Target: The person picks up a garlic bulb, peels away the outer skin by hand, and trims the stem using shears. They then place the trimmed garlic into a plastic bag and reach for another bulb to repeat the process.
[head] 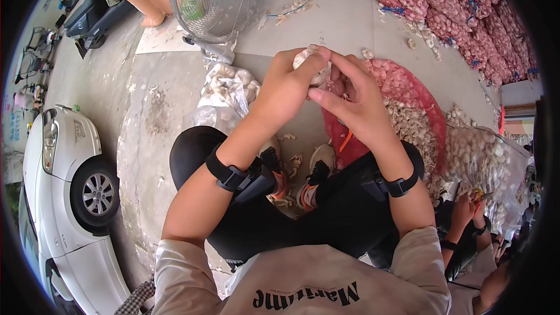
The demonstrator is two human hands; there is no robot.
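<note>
My left hand holds a whitish garlic bulb between thumb and fingers, above the gap between my knees. Close against the bulb's right side is my right hand, its thumb and forefinger apart and its fingertips near the bulb. I see nothing held in it, though its inner fingers are partly hidden. Below the right hand spreads a red mesh sack with loose garlic pieces and skins on it. An orange strip, perhaps a tool handle, shows by my right knee. Left of my forearm stands a clear plastic bag of garlic bulbs.
A floor fan stands ahead. Red mesh sacks of garlic are stacked at upper right. Another full bag sits at right, near a co-worker's hands holding a tool. A white car is parked at left.
</note>
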